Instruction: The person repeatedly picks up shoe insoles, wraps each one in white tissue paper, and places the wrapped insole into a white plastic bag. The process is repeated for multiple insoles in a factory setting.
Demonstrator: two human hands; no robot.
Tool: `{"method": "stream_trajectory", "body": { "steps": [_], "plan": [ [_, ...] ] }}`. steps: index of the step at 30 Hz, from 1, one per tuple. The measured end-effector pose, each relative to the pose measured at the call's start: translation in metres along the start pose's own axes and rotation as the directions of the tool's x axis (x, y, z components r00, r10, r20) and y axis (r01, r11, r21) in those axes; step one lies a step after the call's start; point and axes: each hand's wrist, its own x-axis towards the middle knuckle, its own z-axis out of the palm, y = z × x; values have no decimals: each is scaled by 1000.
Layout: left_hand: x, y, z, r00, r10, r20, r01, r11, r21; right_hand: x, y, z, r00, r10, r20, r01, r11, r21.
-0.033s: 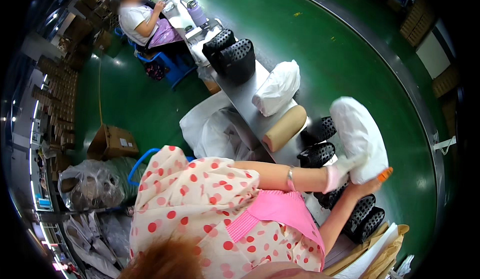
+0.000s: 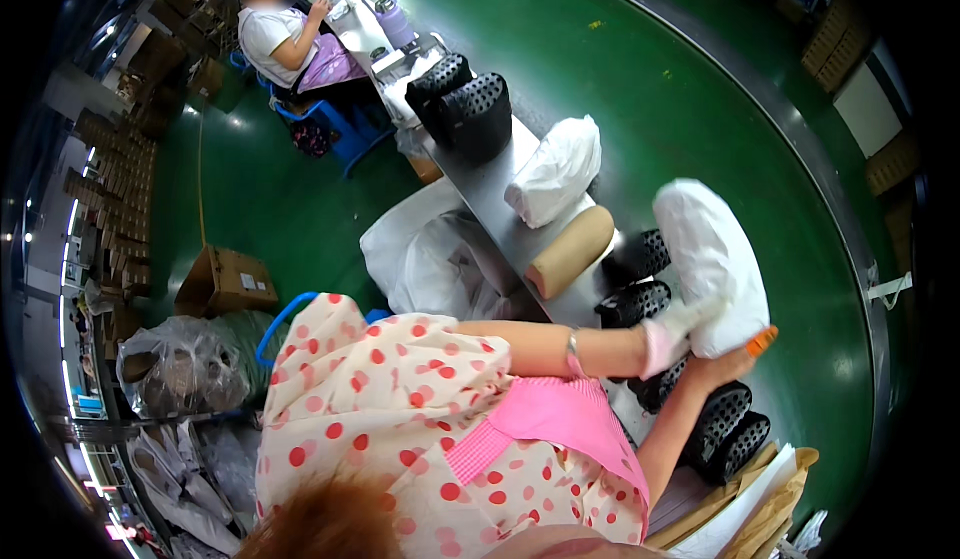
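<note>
A long white-wrapped, round-ended bundle (image 2: 712, 259) is held up over the right part of the bench; what is inside is hidden. My left hand (image 2: 692, 321), in a white glove, is closed against its side near the lower end. Under that end, my right hand (image 2: 728, 361) grips it, with an orange cover on one finger. Below and beside my hands stand several black shoes (image 2: 722, 414) with a dotted surface, partly covered by my arms. A smooth tan form (image 2: 572, 252) lies on the bench to the left, with another white-wrapped bundle (image 2: 555, 171) beyond it.
The narrow metal bench (image 2: 490, 199) runs from upper left to lower right. Farther along it are a black pair of shoes (image 2: 465, 114) and a purple bottle (image 2: 393, 24). A person (image 2: 275, 44) sits there. Brown paper (image 2: 780, 504) lies at the near right; a white bag (image 2: 430, 254) hangs left of the bench.
The held white-wrapped bundle and both my hands have shifted slightly up and to the left. My grip looks the same.
</note>
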Motion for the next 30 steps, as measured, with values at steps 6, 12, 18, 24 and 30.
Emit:
{"method": "stream_trajectory", "body": {
  "steps": [6, 12, 18, 24, 30],
  "plan": [
    [-52, 104, -16, 964, 128, -234, -63, 961, 269, -40, -63, 17, 760, 247, 601, -646, 191, 739],
    [-69, 267, -55, 864, 458, -211, 95, 263, 960, -29, -80, -5, 750, -24, 661, -606, 374, 702],
    [-21, 325, -116, 773, 317, -549, 600, -88, 795, -44, -75, 4, 661, -48, 749, -664, 429, 613],
    [25, 319, -131, 691, 291, -662, 723, -271, 635, -56, -75, 19, 595, -11, 804, -720, 436, 539],
    [43, 313, -136, 798, 247, -549, 570, -604, 557, -68, -86, 47, 490, 39, 871, -745, 537, 396]
  ]
}}
